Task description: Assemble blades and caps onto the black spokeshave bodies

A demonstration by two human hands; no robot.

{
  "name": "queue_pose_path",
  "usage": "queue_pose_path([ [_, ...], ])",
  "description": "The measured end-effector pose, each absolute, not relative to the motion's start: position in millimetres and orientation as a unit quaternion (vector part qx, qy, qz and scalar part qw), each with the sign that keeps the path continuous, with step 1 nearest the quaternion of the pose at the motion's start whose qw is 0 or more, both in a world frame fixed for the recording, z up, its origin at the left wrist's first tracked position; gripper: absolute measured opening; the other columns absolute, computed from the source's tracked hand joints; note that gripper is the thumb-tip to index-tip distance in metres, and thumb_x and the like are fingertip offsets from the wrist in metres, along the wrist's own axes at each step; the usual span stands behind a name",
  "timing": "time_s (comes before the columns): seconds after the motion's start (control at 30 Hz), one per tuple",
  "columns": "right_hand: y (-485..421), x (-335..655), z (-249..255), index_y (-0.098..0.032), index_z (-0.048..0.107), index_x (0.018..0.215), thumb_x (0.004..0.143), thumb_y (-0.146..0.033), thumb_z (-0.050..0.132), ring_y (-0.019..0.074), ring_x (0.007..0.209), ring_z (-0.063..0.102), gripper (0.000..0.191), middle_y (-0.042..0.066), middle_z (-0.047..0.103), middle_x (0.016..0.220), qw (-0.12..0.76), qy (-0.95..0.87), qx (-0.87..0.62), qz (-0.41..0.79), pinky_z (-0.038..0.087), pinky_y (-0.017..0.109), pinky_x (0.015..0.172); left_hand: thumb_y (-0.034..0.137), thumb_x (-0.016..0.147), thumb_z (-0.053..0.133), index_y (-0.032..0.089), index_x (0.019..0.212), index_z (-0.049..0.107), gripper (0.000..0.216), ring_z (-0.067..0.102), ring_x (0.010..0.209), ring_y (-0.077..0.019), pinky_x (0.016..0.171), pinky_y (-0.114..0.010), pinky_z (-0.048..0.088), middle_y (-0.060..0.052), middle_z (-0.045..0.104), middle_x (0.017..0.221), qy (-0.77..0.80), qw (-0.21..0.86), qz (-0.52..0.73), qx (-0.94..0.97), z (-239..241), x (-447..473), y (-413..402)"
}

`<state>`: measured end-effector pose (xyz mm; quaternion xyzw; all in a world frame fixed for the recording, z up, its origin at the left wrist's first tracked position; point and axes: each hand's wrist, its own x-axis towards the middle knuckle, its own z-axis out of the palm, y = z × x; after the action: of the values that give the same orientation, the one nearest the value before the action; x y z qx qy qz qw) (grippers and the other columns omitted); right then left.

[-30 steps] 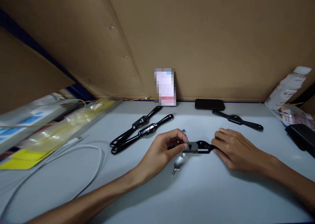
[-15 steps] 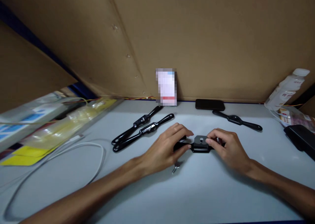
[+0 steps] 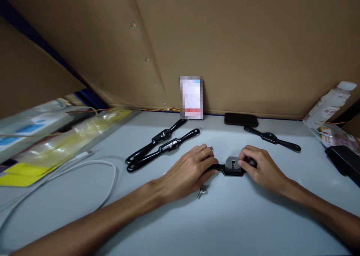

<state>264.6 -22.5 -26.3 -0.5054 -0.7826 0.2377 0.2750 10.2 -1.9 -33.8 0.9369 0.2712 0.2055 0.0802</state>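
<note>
Here both hands bear on one black two-handled tool (image 3: 232,167) lying flat on the pale table (image 3: 174,226), and everything else is best placed from that tool. The left hand (image 3: 187,173) lies palm down over the tool's left handle, fingers curled around and over it, which looks like a way of pinning the piece so it cannot swivel. The right hand (image 3: 260,167) covers the right handle and its thumb and fingertips press against the grey plate (image 3: 233,163) at the tool's middle, where a small screw stands up; whether those fingers pinch the plate or only rest on it I cannot tell. A loose wing screw (image 3: 201,192) lies just in front of the tool, under the left wrist, near enough to be picked up without reaching. Behind and to the left of the tool two more black tools (image 3: 160,147) lie side by side, touching or nearly so, and a third (image 3: 272,138) lies behind to the right, all apart from the hands. A dark phone (image 3: 241,119) and a blurred card (image 3: 191,97) stand farther behind the tool, against the cardboard wall (image 3: 239,42). Well to the left a white cable (image 3: 92,173) loops past clear bags (image 3: 64,143); well to the right are a bottle (image 3: 327,104) and a black case (image 3: 344,160). The widest bare stretch of table is in front of the tool, toward the person; the wall closes off the back
</note>
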Motion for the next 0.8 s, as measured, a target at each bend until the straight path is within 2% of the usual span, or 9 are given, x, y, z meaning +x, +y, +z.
queue_pose_path([
  [0.13,-22,268,-24,-0.020,0.056,0.072,0.088,-0.013,0.058,0.0151,0.067,0.050,0.018,0.001,0.058,0.076,0.255,-0.795,-0.496,0.239,0.037,0.031,0.063,0.024,0.104,0.050,0.015,0.108,0.068,0.021,0.056,0.089,-0.0242,0.078,-0.040,0.050,-0.010,0.065,0.100,0.277,0.065,0.206,0.936,-34,11,-4],
  [0.47,-25,267,-27,-0.021,0.056,0.075,0.087,-0.009,0.061,0.0145,0.068,0.054,0.017,0.001,0.062,0.079,0.267,-0.803,-0.494,0.200,0.042,0.030,0.064,0.023,0.102,0.052,0.017,0.105,0.067,0.017,0.057,0.088,-0.0245,0.078,-0.040,0.048,-0.009,0.065,0.098,0.300,0.111,0.196,0.927,-33,12,-3],
  [0.6,-26,267,-26,-0.021,0.058,0.079,0.090,-0.013,0.059,0.0154,0.069,0.055,0.014,0.001,0.062,0.080,0.298,-0.792,-0.492,0.205,0.042,0.030,0.063,0.028,0.103,0.052,0.017,0.107,0.066,0.018,0.058,0.089,-0.0228,0.079,-0.038,0.049,-0.008,0.065,0.099,0.292,0.119,0.256,0.914,-27,9,0],
  [0.73,-30,269,-25,-0.022,0.047,0.070,0.099,-0.022,0.050,0.0163,0.067,0.050,0.029,0.000,0.054,0.071,0.363,-0.795,-0.467,0.134,0.040,0.033,0.063,0.022,0.103,0.046,0.018,0.085,0.062,0.025,0.056,0.074,-0.0175,0.070,-0.031,0.046,-0.003,0.061,0.077,0.353,0.097,0.356,0.860,-16,-5,15],
  [0.8,-33,269,-24,-0.023,0.043,0.069,0.102,-0.023,0.045,0.0163,0.065,0.047,0.033,0.000,0.050,0.069,0.371,-0.800,-0.459,0.108,0.039,0.033,0.063,0.019,0.100,0.046,0.018,0.090,0.063,0.019,0.057,0.070,-0.0164,0.066,-0.029,0.044,-0.002,0.061,0.076,0.396,0.093,0.342,0.847,-13,-12,25],
])
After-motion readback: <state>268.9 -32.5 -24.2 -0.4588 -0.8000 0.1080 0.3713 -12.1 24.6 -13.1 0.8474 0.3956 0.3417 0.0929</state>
